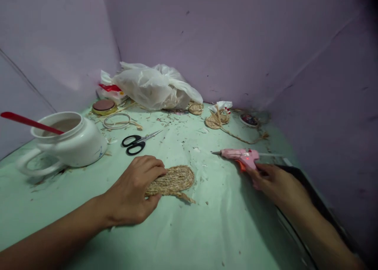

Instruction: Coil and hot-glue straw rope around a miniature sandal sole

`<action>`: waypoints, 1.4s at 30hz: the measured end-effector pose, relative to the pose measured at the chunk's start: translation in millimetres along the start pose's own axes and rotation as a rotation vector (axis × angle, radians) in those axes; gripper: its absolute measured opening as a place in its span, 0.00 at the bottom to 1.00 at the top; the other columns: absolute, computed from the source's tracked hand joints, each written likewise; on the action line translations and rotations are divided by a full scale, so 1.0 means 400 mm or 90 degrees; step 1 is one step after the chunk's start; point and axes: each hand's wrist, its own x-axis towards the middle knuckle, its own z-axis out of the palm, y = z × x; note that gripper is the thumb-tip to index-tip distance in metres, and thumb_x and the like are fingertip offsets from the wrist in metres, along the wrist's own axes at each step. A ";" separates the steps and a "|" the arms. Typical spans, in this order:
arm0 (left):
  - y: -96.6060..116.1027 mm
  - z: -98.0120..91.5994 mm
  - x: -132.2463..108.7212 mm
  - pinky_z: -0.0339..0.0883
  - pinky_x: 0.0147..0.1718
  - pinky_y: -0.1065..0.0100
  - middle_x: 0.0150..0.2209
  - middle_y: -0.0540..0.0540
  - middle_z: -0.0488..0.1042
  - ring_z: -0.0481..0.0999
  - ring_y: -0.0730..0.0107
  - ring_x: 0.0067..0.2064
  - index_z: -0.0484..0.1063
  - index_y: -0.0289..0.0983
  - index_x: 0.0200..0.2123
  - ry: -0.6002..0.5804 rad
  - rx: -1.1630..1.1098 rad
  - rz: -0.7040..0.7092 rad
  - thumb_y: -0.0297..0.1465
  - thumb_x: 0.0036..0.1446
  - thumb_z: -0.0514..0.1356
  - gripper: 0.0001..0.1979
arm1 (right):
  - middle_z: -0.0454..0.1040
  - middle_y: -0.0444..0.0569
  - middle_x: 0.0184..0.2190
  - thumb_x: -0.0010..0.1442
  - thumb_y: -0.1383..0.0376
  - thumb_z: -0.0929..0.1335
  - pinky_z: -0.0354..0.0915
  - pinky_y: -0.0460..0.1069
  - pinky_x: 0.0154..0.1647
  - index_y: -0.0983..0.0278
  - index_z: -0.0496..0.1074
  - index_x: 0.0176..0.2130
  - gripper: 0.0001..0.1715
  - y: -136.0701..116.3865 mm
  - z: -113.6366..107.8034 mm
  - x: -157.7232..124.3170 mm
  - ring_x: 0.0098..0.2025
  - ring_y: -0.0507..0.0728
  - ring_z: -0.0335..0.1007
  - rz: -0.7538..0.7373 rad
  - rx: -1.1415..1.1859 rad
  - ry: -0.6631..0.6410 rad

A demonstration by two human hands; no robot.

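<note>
One oval braided mat (178,178) lies on the green cloth (203,238), its left end gripped between the closed thumb and fingers of the left hand (136,189); the right hand (277,183) is wrapped round the handle of a pink glue gun (242,155), tip pointing left, apart from the mat; beyond lie black-handled scissors (137,142), a white pot (82,142) to their left; farthest, a plastic bag (150,86) sits near the wall (206,45).

Mat (180,177) on table (191,238), left hand (138,189) on its left end. Glue gun (240,154) to its right, in right hand (277,181). Scissors (142,139) behind mat, bit left. Pot (79,142) further left, stick (29,122) in it. Bag (147,86) at back, by wall (206,37). Jar (104,106) behind pot, left of bag.
</note>
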 end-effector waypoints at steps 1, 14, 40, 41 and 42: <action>0.001 -0.002 0.000 0.59 0.50 0.53 0.46 0.40 0.68 0.64 0.56 0.50 0.66 0.35 0.46 -0.011 0.003 -0.005 0.24 0.44 0.58 0.22 | 0.70 0.50 0.19 0.47 0.53 0.69 0.49 0.47 0.16 0.62 0.74 0.22 0.16 -0.010 -0.012 -0.011 0.19 0.57 0.63 -0.021 -0.115 0.025; 0.034 0.039 0.013 0.56 0.48 0.49 0.46 0.38 0.65 0.63 0.53 0.48 0.62 0.35 0.50 0.024 -0.040 -0.020 0.27 0.43 0.60 0.27 | 0.73 0.46 0.25 0.54 0.70 0.66 0.56 0.51 0.30 0.62 0.74 0.32 0.06 -0.259 0.114 -0.163 0.27 0.55 0.66 -0.514 0.088 -0.005; 0.023 0.053 0.026 0.57 0.46 0.50 0.42 0.41 0.69 0.66 0.55 0.44 0.65 0.37 0.43 0.052 -0.100 -0.064 0.23 0.43 0.59 0.20 | 0.74 0.47 0.28 0.52 0.70 0.67 0.53 0.54 0.34 0.62 0.71 0.30 0.03 -0.270 0.153 -0.146 0.30 0.56 0.65 -0.377 0.136 0.065; 0.024 0.052 0.027 0.57 0.46 0.50 0.42 0.41 0.69 0.67 0.55 0.44 0.65 0.37 0.43 0.053 -0.100 -0.067 0.23 0.43 0.59 0.20 | 0.74 0.47 0.29 0.52 0.70 0.67 0.53 0.54 0.35 0.62 0.71 0.31 0.04 -0.272 0.154 -0.146 0.30 0.56 0.65 -0.378 0.139 0.059; 0.024 0.052 0.029 0.58 0.46 0.51 0.42 0.41 0.69 0.67 0.55 0.44 0.65 0.37 0.42 0.052 -0.100 -0.071 0.23 0.42 0.58 0.20 | 0.74 0.47 0.29 0.51 0.71 0.67 0.53 0.54 0.35 0.62 0.71 0.31 0.05 -0.273 0.155 -0.146 0.31 0.56 0.64 -0.378 0.143 0.054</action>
